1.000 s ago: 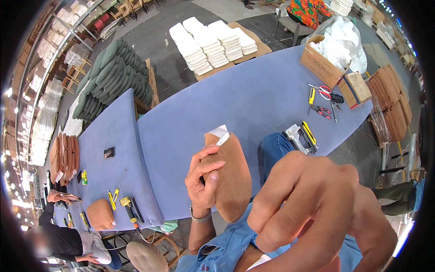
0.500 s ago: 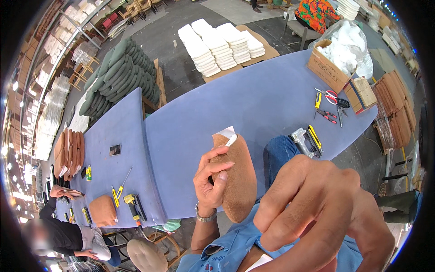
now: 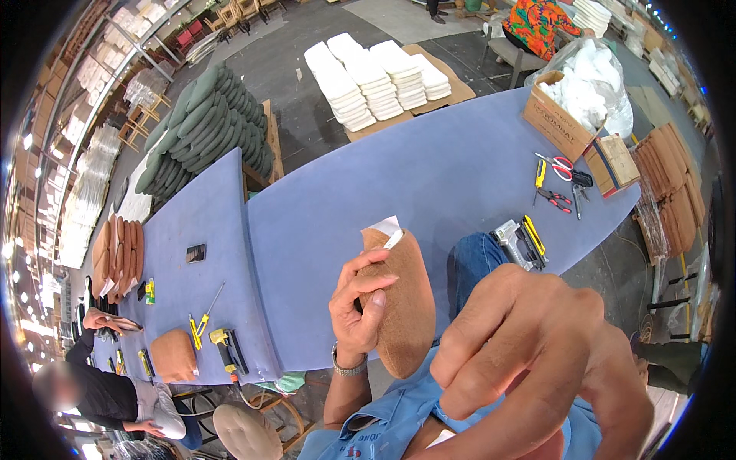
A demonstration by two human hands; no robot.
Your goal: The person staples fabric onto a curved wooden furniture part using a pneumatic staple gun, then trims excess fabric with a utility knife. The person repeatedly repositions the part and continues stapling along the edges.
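My left hand [image 3: 359,307], with a metal watch at its wrist, grips a brown fabric cushion [image 3: 410,307] by its edge. The cushion stands tilted on end above the near table edge, and a white tag [image 3: 389,228] sticks out at its top corner. Large and close to the camera, my right hand [image 3: 521,345] is raised with its fingers curled together. Whatever those fingers hold, if anything, is hidden. Beyond the right hand a grey staple gun [image 3: 512,242] lies on the table beside a yellow cutter knife [image 3: 534,232].
The blue-covered table [image 3: 345,184] carries red-handled scissors [image 3: 563,167], pliers [image 3: 553,199] and a box of white stuffing [image 3: 556,119]. Another staple gun [image 3: 226,351] and brown cushion [image 3: 173,356] lie left, near a seated co-worker [image 3: 107,402]. Green cushions [image 3: 203,123] and white pads [image 3: 360,80] are stacked behind.
The view has shifted very slightly. My left hand keeps its grip on the cushion, and my right hand stays raised and curled, its wrist a little turned.
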